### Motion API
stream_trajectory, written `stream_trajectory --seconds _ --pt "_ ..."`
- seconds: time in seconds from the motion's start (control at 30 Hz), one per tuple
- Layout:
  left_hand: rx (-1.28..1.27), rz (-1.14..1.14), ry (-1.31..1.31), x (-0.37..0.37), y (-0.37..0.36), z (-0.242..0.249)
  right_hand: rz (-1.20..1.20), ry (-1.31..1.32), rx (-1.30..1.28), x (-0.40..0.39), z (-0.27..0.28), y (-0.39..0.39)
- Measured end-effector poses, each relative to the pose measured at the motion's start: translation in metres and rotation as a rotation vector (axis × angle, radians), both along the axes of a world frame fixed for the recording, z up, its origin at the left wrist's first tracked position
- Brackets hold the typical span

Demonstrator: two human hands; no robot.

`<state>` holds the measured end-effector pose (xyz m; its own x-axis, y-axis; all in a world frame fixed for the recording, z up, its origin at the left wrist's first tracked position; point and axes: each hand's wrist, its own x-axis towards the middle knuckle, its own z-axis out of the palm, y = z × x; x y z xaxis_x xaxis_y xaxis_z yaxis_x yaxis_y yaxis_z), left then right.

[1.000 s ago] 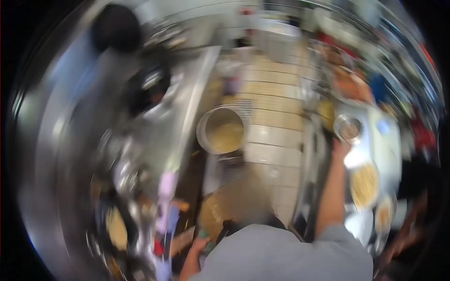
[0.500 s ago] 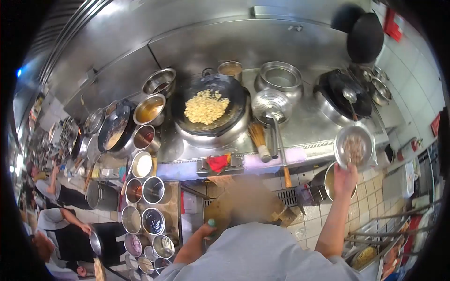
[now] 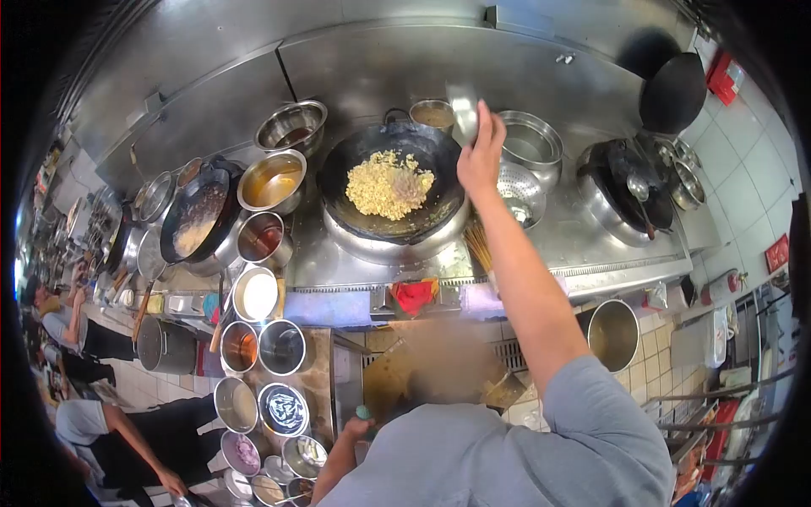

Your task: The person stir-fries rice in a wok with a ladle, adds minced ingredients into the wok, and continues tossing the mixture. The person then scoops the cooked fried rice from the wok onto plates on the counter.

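Stainless steel lines the wall and cooktop of a narrow kitchen. The right hand [image 3: 481, 160] has its fingers raised and pressed to a metal bowl [image 3: 463, 117], blurred and seen almost edge-on, tipped up rather than level; which way its mouth faces is unclear. The bowl stands on the fingers' left, its long axis running toward the back wall. Left of the hand, and a little nearer the body, lies the wok [image 3: 342, 165] with pale yellow crumbled food [image 3: 372, 188] and a pinkish-brown clump [image 3: 411, 184] on its right side. The right arm is the nearer one: stretched forward and angled slightly left, passing beside the perforated strainer [image 3: 517, 188]. Low near the torso, the left hand [image 3: 353, 431] closes round a green object [image 3: 363, 412], too small to identify.
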<state>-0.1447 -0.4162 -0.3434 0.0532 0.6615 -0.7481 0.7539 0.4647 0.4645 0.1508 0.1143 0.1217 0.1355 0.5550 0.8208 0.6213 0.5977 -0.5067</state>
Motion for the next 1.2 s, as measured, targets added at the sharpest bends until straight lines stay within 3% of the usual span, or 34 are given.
stream_trajectory --seconds 0.1,0.17,0.23,0.3,0.43,0.5,0.6,0.67,0.7,0.77,0.83,0.93,1.17,1.2 --pt "-0.041 -0.099 0.006 -0.005 0.023 -0.003 -0.071 0.008 0.115 0.025 0.018 -0.005" --pt "0.033 -0.675 0.091 -0.007 0.046 0.017 0.407 0.979 -0.456 0.051 0.022 -0.032" --pt "0.031 -0.564 0.048 -0.012 0.063 0.023 0.635 1.311 -0.697 0.101 -0.007 -0.049" --pt "-0.168 -0.197 -0.048 -0.005 0.086 0.007 0.592 1.37 -0.69 0.152 -0.042 -0.085" --pt "-0.105 -0.222 -0.057 0.022 0.177 0.044 0.446 1.6 -0.606 0.251 -0.101 -0.219" --pt "-0.069 -0.29 -0.108 0.065 0.247 0.056 0.086 1.625 -0.525 0.284 -0.139 -0.306" --pt "0.018 -0.422 -0.213 0.165 0.342 0.092 -0.561 1.677 -0.602 0.33 -0.206 -0.448" --pt "0.088 -0.506 -0.283 0.233 0.379 0.132 -0.973 1.731 -0.445 0.34 -0.216 -0.537" --pt "0.121 -0.536 -0.315 0.259 0.389 0.152 -1.064 1.751 -0.294 0.34 -0.211 -0.574" --pt "0.176 -0.598 -0.369 0.3 0.4 0.185 -1.109 1.769 -0.007 0.354 -0.23 -0.654" --pt "0.203 -0.629 -0.416 0.328 0.4 0.212 -1.293 1.685 0.143 0.363 -0.202 -0.69" --pt "0.217 -0.649 -0.442 0.34 0.395 0.235 -1.268 1.783 0.108 0.391 -0.173 -0.725" --pt "0.102 -0.661 -0.229 0.276 0.357 0.196 -1.276 1.842 0.185 0.467 -0.176 -0.762" --pt "0.073 -0.657 -0.18 0.26 0.349 0.185 -1.257 1.828 0.335 0.47 -0.174 -0.754"
